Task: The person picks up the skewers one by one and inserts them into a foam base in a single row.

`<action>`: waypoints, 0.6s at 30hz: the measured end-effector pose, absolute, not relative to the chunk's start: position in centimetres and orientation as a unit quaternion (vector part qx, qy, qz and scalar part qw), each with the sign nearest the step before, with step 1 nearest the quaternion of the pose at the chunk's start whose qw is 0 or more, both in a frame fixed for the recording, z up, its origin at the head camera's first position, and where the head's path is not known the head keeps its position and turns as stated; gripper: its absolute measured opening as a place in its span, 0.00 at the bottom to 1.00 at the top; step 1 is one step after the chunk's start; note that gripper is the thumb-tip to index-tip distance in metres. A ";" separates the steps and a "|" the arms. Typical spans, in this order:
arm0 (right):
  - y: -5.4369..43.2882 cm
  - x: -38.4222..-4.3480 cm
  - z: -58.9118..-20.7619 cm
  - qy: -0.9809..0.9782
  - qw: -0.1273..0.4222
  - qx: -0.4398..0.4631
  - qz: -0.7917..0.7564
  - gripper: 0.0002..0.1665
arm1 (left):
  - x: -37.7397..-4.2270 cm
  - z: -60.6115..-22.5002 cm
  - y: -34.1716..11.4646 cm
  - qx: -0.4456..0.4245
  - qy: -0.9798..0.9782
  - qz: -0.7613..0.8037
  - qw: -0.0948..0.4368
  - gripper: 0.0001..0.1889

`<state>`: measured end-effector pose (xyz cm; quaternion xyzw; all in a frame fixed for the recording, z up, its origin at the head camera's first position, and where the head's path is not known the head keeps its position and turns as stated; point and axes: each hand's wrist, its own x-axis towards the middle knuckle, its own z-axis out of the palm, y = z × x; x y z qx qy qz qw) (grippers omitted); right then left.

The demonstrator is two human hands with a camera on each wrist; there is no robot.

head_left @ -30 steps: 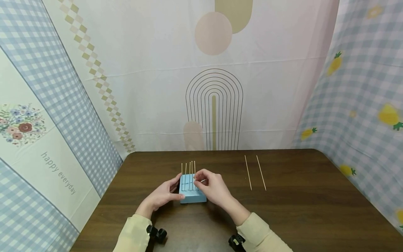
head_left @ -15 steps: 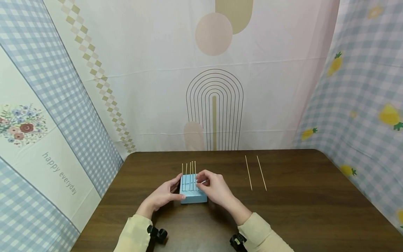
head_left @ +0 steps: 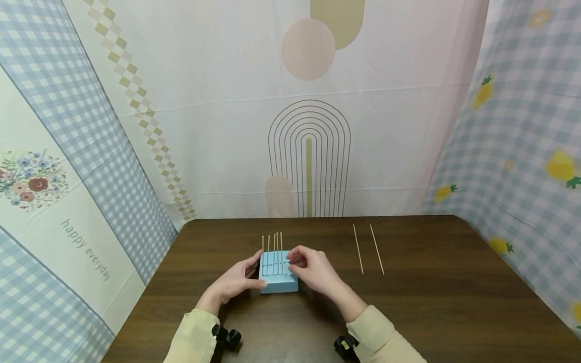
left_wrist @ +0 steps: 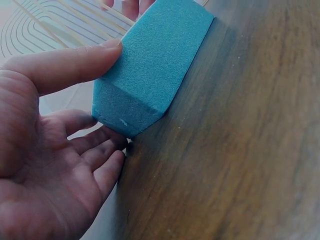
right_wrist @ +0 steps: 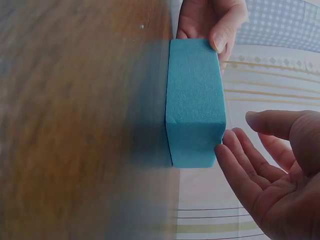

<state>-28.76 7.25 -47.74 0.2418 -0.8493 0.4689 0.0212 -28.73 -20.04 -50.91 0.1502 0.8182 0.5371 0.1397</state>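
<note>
A blue foam block (head_left: 279,287) sits on the table with several thin wooden sticks (head_left: 281,243) standing upright in its top. My left hand (head_left: 235,277) holds the block by its left side; in the left wrist view the thumb (left_wrist: 85,64) presses its upper edge and the other fingers lie against its end. At the block's right edge is my right hand (head_left: 314,269). The right wrist view shows this hand (right_wrist: 285,192) with thumb and fingers apart and nothing between them, fingertips right by the block's top edge.
Two more wooden sticks, one (head_left: 358,249) beside the other (head_left: 377,249), lie on the brown wooden table (head_left: 431,282) to the right. A patterned cloth (head_left: 227,151) hangs behind the table, with checked cloth (head_left: 522,151) on the right side.
My right hand has moved slightly right, off the rightmost standing stick, and its fingers have come away from it. The left hand stays on the block.
</note>
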 end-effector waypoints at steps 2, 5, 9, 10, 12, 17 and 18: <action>7.4 -28.9 -47.8 -0.849 0.021 0.242 0.468 0.08 | -28.7 -51.0 -20.1 0.152 0.817 0.538 0.140 0.55; 7.6 -29.0 -47.8 -0.849 0.020 0.244 0.467 0.07 | -28.7 -51.0 -20.1 0.153 0.815 0.540 0.140 0.55; 7.8 -29.2 -47.9 -0.852 0.016 0.241 0.465 0.07 | -28.7 -50.9 -20.1 0.154 0.817 0.538 0.139 0.55; 7.9 -29.2 -47.9 -0.853 0.016 0.241 0.463 0.07 | -28.7 -50.8 -20.1 0.155 0.818 0.537 0.138 0.55; 8.1 -29.3 -47.9 -0.853 0.015 0.240 0.462 0.06 | -28.7 -50.9 -20.1 0.154 0.819 0.535 0.138 0.55; 8.5 -29.5 -47.9 -0.854 0.004 0.239 0.462 0.06 | -28.8 -50.9 -20.0 0.150 0.817 0.539 0.141 0.55; 8.6 -29.5 -47.9 -0.855 0.001 0.239 0.461 0.06 | -28.8 -50.9 -20.0 0.150 0.816 0.539 0.141 0.55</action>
